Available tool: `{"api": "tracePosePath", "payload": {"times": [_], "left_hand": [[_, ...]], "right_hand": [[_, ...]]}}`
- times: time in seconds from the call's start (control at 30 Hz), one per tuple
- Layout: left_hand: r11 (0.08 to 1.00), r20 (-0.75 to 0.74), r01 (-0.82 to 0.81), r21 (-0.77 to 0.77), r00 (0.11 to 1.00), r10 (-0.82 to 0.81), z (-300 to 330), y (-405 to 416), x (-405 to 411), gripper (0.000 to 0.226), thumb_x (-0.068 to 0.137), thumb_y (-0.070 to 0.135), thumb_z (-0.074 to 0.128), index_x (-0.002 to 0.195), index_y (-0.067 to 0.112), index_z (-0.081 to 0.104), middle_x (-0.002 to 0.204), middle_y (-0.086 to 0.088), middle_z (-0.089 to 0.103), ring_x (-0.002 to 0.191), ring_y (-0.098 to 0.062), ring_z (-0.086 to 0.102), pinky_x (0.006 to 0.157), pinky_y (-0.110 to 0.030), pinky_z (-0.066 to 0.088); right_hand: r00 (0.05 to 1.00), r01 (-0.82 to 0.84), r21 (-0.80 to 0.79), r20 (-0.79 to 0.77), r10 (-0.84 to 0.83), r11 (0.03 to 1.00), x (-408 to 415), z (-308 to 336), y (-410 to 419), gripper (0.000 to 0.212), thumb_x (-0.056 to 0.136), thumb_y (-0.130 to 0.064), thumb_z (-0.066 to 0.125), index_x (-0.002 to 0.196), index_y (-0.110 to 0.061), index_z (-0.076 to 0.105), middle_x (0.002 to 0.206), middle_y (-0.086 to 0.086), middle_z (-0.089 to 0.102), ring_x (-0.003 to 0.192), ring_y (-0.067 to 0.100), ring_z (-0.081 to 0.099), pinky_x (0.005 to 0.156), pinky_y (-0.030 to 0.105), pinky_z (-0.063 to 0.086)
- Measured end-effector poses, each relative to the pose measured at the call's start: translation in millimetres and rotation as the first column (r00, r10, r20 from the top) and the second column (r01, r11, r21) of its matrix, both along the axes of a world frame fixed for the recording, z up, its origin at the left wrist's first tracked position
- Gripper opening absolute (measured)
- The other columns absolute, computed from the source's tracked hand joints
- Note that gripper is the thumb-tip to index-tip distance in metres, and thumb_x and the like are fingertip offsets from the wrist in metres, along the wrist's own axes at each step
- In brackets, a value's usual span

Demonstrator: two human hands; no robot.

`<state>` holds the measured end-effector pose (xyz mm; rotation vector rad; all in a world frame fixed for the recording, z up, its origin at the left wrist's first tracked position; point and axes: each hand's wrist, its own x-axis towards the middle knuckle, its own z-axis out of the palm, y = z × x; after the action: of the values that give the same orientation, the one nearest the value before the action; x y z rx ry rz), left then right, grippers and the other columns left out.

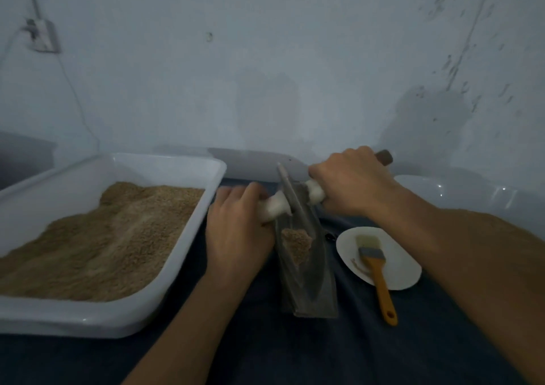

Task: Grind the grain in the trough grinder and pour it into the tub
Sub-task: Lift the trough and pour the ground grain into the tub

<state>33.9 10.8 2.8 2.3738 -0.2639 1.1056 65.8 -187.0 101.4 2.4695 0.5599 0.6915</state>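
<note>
A narrow metal trough grinder [317,284] stands on the dark cloth in the middle, with a small heap of brown grain [296,244] inside it. A thin grinding wheel [290,193] sits in the trough at its far end, on an axle wrapped in white. My left hand [239,231] grips the left end of the axle. My right hand [351,184] grips the right end, whose brown tip [385,157] sticks out past my fingers. A large white tub [206,204] at the left holds a wide bed of ground grain [100,243].
A white plate [404,269] right of the trough carries a brush with an orange handle [380,281]. A white bowl rim [460,190] shows at the far right. A pale wall rises close behind, with a socket [44,36] at the upper left.
</note>
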Motion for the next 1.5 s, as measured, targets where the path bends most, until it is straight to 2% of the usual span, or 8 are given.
{"api": "tracePosePath", "payload": {"times": [0.1,0.23,0.3,0.37,0.57,0.73,1.17,1.5], "left_hand": [[0.997,0.131,-0.048,-0.061,0.99,0.055,10,-7,-11,0.037,0.074,0.019,0.07,0.108,0.018,0.056,0.106,0.0,0.053,0.105,-0.022,0.044,0.086,-0.033,0.038],[0.952,-0.179,0.012,-0.306,0.981,-0.07,11,-10,-19,0.019,0.085,0.027,0.06,0.076,0.017,0.047,0.074,0.006,0.054,0.066,-0.005,0.05,0.055,-0.024,0.034],[0.897,-0.477,0.033,-0.44,0.838,-0.265,3,-8,-17,0.034,0.09,0.037,0.057,0.066,0.014,0.05,0.061,0.007,0.061,0.054,-0.003,0.055,0.05,-0.031,0.046],[0.843,-0.644,0.005,-0.538,0.643,-0.415,-7,-10,-15,0.042,0.09,0.05,0.053,0.079,0.011,0.062,0.083,-0.003,0.071,0.072,-0.015,0.069,0.065,-0.039,0.061],[0.695,-0.666,-0.092,-0.713,0.4,-0.63,-23,-28,-2,0.046,0.091,0.041,0.059,0.123,0.008,0.064,0.112,-0.01,0.073,0.098,-0.029,0.072,0.083,-0.043,0.063],[0.674,-0.649,-0.087,-0.734,0.384,-0.657,-22,-30,-1,0.024,0.097,0.028,0.06,0.108,0.009,0.069,0.098,-0.009,0.078,0.092,-0.029,0.075,0.073,-0.044,0.065],[0.598,-0.605,-0.151,-0.787,0.377,-0.701,-3,-14,-18,0.023,0.097,0.023,0.06,0.111,0.006,0.067,0.09,-0.009,0.079,0.084,-0.026,0.078,0.069,-0.04,0.063],[0.594,-0.543,-0.082,-0.801,0.52,-0.66,55,22,-33,0.023,0.096,0.024,0.062,0.115,0.01,0.066,0.083,-0.005,0.079,0.08,-0.024,0.078,0.069,-0.038,0.064]], "right_hand": [[0.998,0.049,0.061,0.044,-0.052,0.997,1,2,-10,0.015,0.073,-0.037,0.065,0.076,-0.03,0.052,0.059,-0.008,0.036,0.049,0.012,0.027,0.053,0.03,0.015],[0.989,0.129,0.212,0.048,-0.142,0.969,5,-3,-25,0.01,0.075,-0.035,0.065,0.079,-0.028,0.06,0.063,-0.005,0.043,0.052,0.016,0.036,0.055,0.03,0.021],[0.986,0.137,0.312,0.051,-0.16,0.94,3,-10,-30,0.01,0.073,-0.033,0.067,0.073,-0.028,0.058,0.061,-0.005,0.045,0.051,0.016,0.037,0.053,0.027,0.018],[0.984,0.146,0.394,0.036,-0.174,0.907,1,-18,-33,0.011,0.07,-0.032,0.066,0.067,-0.027,0.056,0.058,-0.005,0.048,0.048,0.016,0.04,0.052,0.025,0.019],[0.972,0.226,0.537,-0.07,-0.223,0.813,-7,-45,-33,0.022,0.07,-0.034,0.07,0.063,-0.029,0.05,0.06,-0.007,0.051,0.052,0.011,0.042,0.051,0.024,0.026],[0.967,0.253,0.609,-0.134,-0.217,0.752,-17,-56,-23,0.017,0.069,-0.043,0.068,0.067,-0.034,0.054,0.062,-0.009,0.052,0.057,0.014,0.05,0.061,0.029,0.045],[0.983,0.178,0.695,-0.091,-0.161,0.697,-27,-41,5,0.013,0.071,-0.041,0.068,0.073,-0.029,0.063,0.064,-0.008,0.057,0.06,0.016,0.055,0.062,0.031,0.05],[0.992,0.104,0.84,-0.05,-0.115,0.532,-26,-5,35,0.018,0.076,-0.041,0.07,0.067,-0.027,0.062,0.062,-0.009,0.056,0.052,0.01,0.047,0.05,0.021,0.031]]}}
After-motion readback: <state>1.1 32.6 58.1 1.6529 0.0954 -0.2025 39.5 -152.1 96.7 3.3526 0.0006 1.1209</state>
